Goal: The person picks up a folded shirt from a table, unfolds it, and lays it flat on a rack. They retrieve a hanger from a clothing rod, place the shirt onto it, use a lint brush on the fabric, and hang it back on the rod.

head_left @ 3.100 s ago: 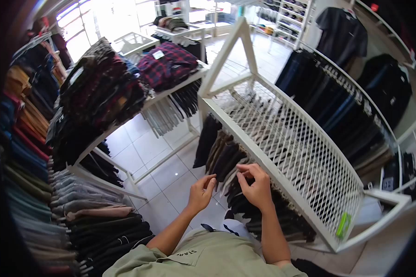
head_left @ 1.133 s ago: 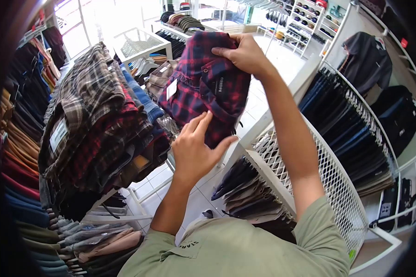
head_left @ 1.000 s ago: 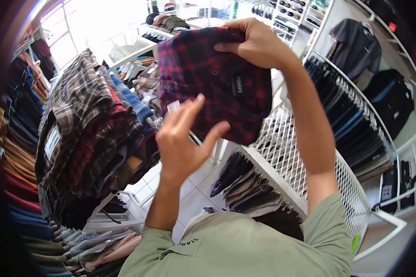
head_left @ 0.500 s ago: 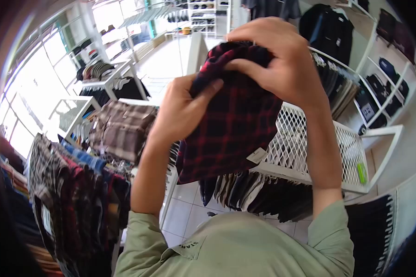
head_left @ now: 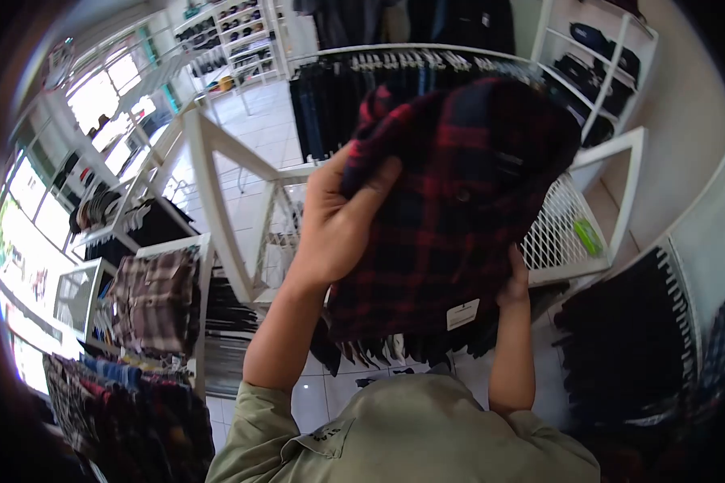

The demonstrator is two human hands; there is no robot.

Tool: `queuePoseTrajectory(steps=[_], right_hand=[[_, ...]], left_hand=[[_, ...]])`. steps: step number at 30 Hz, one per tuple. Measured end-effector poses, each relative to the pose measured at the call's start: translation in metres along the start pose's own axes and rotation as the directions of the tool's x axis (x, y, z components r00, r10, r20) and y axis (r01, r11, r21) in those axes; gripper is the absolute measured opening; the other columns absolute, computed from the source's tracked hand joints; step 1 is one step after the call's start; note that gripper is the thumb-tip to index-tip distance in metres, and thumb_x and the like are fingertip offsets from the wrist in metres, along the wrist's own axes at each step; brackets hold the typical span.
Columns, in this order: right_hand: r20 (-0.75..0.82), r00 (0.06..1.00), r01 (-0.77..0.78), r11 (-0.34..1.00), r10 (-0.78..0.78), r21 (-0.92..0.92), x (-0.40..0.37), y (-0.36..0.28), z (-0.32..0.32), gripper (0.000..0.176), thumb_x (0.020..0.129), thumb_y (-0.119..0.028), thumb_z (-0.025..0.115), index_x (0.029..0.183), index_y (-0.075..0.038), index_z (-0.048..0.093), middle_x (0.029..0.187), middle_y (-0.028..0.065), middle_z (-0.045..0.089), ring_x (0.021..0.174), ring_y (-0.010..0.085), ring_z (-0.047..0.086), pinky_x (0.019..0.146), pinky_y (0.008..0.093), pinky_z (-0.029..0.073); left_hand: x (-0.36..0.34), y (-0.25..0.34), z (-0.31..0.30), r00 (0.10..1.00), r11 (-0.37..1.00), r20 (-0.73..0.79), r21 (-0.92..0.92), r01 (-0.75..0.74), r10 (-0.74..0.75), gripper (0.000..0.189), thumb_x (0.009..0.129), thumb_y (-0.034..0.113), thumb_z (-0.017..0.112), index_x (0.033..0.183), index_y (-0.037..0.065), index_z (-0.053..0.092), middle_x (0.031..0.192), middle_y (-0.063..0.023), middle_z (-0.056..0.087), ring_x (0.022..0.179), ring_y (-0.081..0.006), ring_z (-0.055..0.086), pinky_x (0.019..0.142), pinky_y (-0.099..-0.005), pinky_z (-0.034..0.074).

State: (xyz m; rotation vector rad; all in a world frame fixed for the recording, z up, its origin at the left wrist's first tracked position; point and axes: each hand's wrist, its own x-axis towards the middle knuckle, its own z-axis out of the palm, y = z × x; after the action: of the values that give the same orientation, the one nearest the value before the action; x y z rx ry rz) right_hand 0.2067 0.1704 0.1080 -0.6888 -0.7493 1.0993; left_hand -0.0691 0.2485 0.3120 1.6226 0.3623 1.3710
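A folded red-and-black plaid shirt (head_left: 451, 233) is held up in the center of the frame, tilted, with its collar end toward the upper right. A small button (head_left: 462, 196) shows on its front, and a white tag (head_left: 462, 315) lies near its bottom edge. The left hand (head_left: 338, 221) has it at the left edge, its grip closed on the cloth with the thumb on the near face and the fingers passing behind. The right hand (head_left: 514, 278) meets the lower right edge; its fingers are partly hidden by the shirt, so I cannot tell how far closed its grip is.

Behind the shirt stands a white mesh-topped rack (head_left: 557, 229), with a bright green object (head_left: 588, 237) on its mesh at right and dark garments hanging beneath. At left of the frame, a folded brown plaid shirt (head_left: 157, 298) lies on a white-framed display, above a row of hanging plaid shirts (head_left: 129, 410) at lower left. A rail of dark trousers (head_left: 322, 109) runs across the upper center, dark caps (head_left: 592, 36) sit on shelves at upper right, and black garments (head_left: 628, 338) hang at lower right.
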Motion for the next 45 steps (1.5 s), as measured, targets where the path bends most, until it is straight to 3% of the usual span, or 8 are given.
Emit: queuePoseTrajectory(steps=[6, 9, 16, 20, 26, 36, 40, 45], right_hand=[[-0.112, 0.994, 0.038, 0.977, -0.015, 0.211, 0.004, -0.054, -0.024, 0.06, 0.099, -0.03, 0.064, 0.15, -0.003, 0.047, 0.147, 0.011, 0.056, 0.133, 0.0261, 0.055, 0.115, 0.0414, 0.042], [-0.161, 0.981, 0.128, 0.987, -0.111, 0.101, 0.024, -0.089, -0.016, 0.063, 0.091, -0.004, 0.072, 0.148, -0.001, 0.045, 0.137, 0.0123, 0.061, 0.122, 0.0217, 0.062, 0.106, 0.0353, 0.05], [-0.086, 0.97, 0.193, 0.932, -0.229, -0.307, 0.097, -0.104, -0.048, 0.052, 0.09, 0.002, 0.072, 0.138, 0.003, 0.052, 0.129, 0.0125, 0.062, 0.114, 0.0191, 0.063, 0.1, 0.033, 0.052], [-0.15, 0.98, -0.178, 0.905, 0.129, -0.386, 0.122, -0.047, -0.11, 0.054, 0.093, -0.008, 0.075, 0.141, 0.004, 0.054, 0.118, 0.0106, 0.068, 0.109, 0.0167, 0.065, 0.099, 0.03, 0.05], [-0.174, 0.965, -0.26, 0.783, 0.194, -0.566, 0.101, -0.044, -0.11, 0.057, 0.093, -0.024, 0.079, 0.136, 0.008, 0.058, 0.098, 0.0095, 0.073, 0.087, 0.0136, 0.068, 0.08, 0.0273, 0.053], [0.005, 0.954, -0.279, 0.891, 0.3, -0.358, 0.092, -0.074, -0.07, 0.046, 0.093, -0.015, 0.072, 0.133, 0.004, 0.059, 0.123, 0.0137, 0.069, 0.108, 0.018, 0.067, 0.096, 0.0316, 0.052], [-0.138, 0.914, -0.405, 0.832, 0.382, -0.379, 0.102, -0.063, -0.062, 0.046, 0.095, -0.018, 0.072, 0.134, 0.002, 0.06, 0.124, 0.0117, 0.069, 0.11, 0.0185, 0.067, 0.098, 0.0318, 0.051], [-0.023, 0.976, -0.211, 0.907, 0.218, -0.364, 0.131, -0.123, -0.018, 0.037, 0.097, -0.019, 0.068, 0.128, 0.0, 0.065, 0.117, 0.008, 0.073, 0.105, 0.0175, 0.07, 0.097, 0.0309, 0.053]], left_hand=[[0.009, -0.059, 0.029, 0.987, 0.961, -0.08, -0.249, 0.118, -0.142, 0.038, 0.103, 0.011, 0.064, 0.141, 0.005, 0.06, 0.13, -0.0026, 0.067, 0.115, -0.0098, 0.062, 0.101, -0.0263, 0.049], [0.013, -0.08, 0.049, 0.946, 0.935, -0.157, -0.267, 0.236, -0.283, 0.038, 0.103, 0.014, 0.065, 0.14, 0.005, 0.06, 0.129, -0.0044, 0.068, 0.113, -0.0104, 0.063, 0.099, -0.0263, 0.05], [0.023, -0.159, 0.048, 0.789, 0.836, -0.306, -0.333, 0.437, -0.534, 0.037, 0.103, 0.02, 0.064, 0.135, 0.002, 0.06, 0.123, -0.0089, 0.069, 0.108, -0.0138, 0.066, 0.094, -0.0287, 0.053], [-0.001, -0.223, 0.036, 0.836, 0.713, -0.348, 0.44, 0.546, -0.425, 0.062, 0.101, 0.036, 0.067, 0.142, -0.008, 0.051, 0.129, -0.0226, 0.066, 0.117, -0.0272, 0.065, 0.099, -0.0388, 0.052], [-0.048, -0.225, 0.049, 0.819, 0.522, -0.496, 0.636, 0.568, -0.287, 0.074, 0.093, 0.041, 0.075, 0.143, -0.009, 0.052, 0.123, -0.0236, 0.069, 0.111, -0.0307, 0.069, 0.094, -0.0397, 0.054], [-0.026, -0.158, 0.061, 0.622, 0.666, -0.248, -0.363, 0.651, -0.743, 0.044, 0.092, 0.017, 0.076, 0.127, -0.005, 0.062, 0.108, -0.0121, 0.073, 0.092, -0.0169, 0.073, 0.082, -0.0295, 0.06], [-0.014, -0.177, 0.06, 0.469, 0.514, -0.219, -0.253, 0.819, -0.855, 0.047, 0.089, 0.017, 0.078, 0.126, -0.005, 0.062, 0.113, -0.0115, 0.072, 0.097, -0.0185, 0.071, 0.088, -0.0322, 0.058], [0.038, -0.133, 0.054, 0.683, 0.675, -0.068, -0.25, 0.694, -0.728, 0.044, 0.088, 0.014, 0.076, 0.127, -0.003, 0.062, 0.115, -0.012, 0.072, 0.098, -0.0196, 0.072, 0.089, -0.0333, 0.059]])
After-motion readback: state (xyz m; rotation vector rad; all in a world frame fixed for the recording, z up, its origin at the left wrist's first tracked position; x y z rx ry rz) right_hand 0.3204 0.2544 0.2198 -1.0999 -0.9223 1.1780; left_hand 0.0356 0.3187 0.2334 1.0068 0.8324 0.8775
